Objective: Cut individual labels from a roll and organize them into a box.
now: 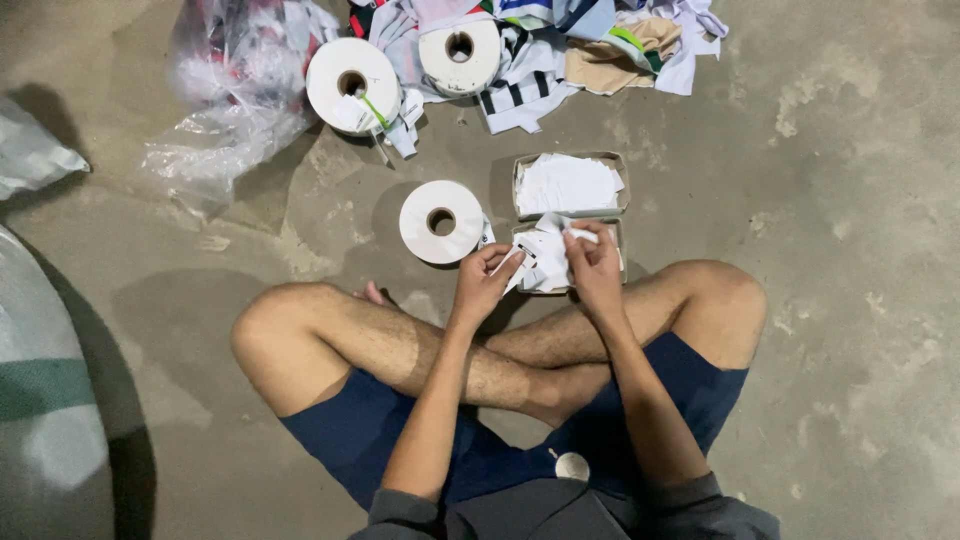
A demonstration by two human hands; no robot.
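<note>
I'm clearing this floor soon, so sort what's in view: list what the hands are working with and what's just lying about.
In use:
- small white paper slips, held by left hand and right hand
- open shallow cardboard box filled with white slips

Lying about:
- white tape roll nearest the knees
- two more white rolls
- heap of mixed clothes
- crumpled clear plastic bag

I see three white tape rolls on the concrete floor (850,200): one roll (441,221) sits near the middle, a second roll (352,86) lies toward the top edge with a thin green strip across it, and a third roll (460,56) rests against a heap of clothes (600,40) at the top edge. A crumpled clear plastic bag (235,90) lies in the top left area. A pale sack with a green band (45,390) lies along the left edge.
</note>
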